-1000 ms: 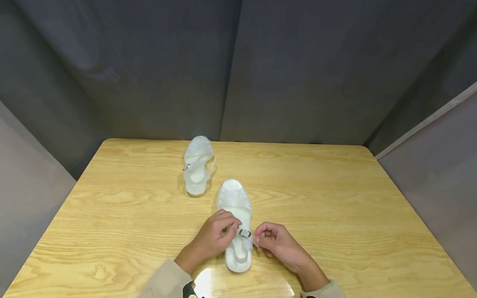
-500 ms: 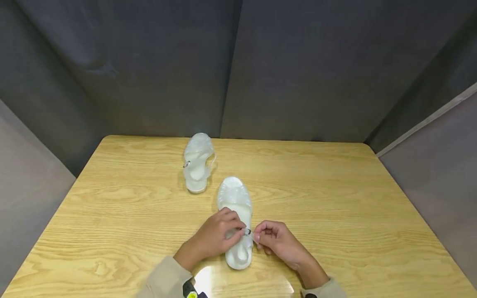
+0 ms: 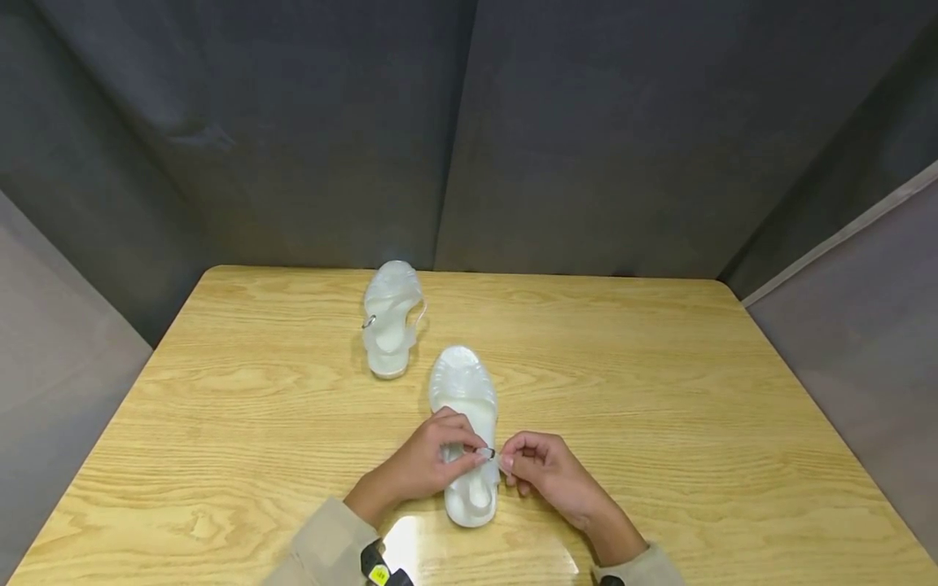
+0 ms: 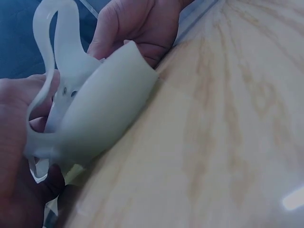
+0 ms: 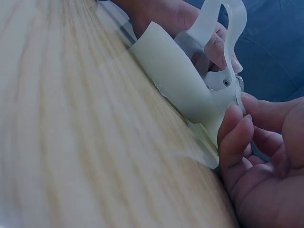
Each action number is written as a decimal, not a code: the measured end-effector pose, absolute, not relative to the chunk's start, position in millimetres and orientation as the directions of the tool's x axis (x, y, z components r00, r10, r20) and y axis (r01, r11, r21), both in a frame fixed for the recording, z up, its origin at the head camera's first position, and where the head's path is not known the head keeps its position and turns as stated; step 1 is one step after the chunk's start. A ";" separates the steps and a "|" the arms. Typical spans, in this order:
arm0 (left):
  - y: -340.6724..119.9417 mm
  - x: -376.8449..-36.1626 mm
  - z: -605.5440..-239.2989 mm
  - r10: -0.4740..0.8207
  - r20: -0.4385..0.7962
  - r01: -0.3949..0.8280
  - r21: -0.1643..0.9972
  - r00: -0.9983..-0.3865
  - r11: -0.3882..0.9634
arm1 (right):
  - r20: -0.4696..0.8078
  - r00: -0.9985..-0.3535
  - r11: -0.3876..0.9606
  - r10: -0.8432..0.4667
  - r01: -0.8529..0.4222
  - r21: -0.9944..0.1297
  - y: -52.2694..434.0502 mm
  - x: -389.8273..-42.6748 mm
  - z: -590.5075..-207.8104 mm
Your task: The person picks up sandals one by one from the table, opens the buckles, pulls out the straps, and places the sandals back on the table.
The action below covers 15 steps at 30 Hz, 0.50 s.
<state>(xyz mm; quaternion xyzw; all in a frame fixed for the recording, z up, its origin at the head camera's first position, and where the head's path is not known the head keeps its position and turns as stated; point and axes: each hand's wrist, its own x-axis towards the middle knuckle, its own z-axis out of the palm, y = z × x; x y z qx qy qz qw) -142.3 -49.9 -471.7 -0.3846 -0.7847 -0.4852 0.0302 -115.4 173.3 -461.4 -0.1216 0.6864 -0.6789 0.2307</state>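
A translucent white jelly sandal lies near the table's front edge, toe pointing away from me. My left hand pinches its ankle strap at the small metal buckle. My right hand pinches the strap's free end just right of the buckle. In the left wrist view the sandal's heel and strap fill the left side, with my left hand beside them. In the right wrist view the heel shows, with my right hand's fingers curled at the strap.
A second matching sandal lies farther back and to the left, its strap loose. Both rest on a light wooden table. Dark grey fabric walls close in the back and sides.
My two hands have drawn closer together at the buckle, and my left fingers now cover most of it. The sandals have stayed in place.
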 end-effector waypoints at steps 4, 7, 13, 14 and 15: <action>-49.3 -142.3 -473.0 0.563 0.424 0.624 0.749 -0.710 0.224 | -0.164 -0.874 0.025 -0.457 0.172 -0.985 170.1 -114.9 -461.7; -48.3 -141.4 -472.3 0.555 0.418 0.611 0.761 -0.719 0.219 | -0.176 -0.878 0.012 -0.444 0.191 -0.982 167.8 -114.1 -462.3; -47.4 -141.2 -471.3 0.557 0.402 0.597 0.771 -0.726 0.222 | -0.176 -0.880 -0.016 -0.441 0.204 -0.979 165.9 -114.1 -464.1; -47.8 -141.7 -472.6 0.558 0.407 0.600 0.770 -0.724 0.218 | -0.172 -0.881 -0.024 -0.441 0.203 -0.979 165.5 -114.2 -464.2; -48.1 -142.4 -473.1 0.559 0.412 0.605 0.768 -0.719 0.212 | -0.168 -0.881 -0.033 -0.441 0.203 -0.979 165.0 -114.3 -464.2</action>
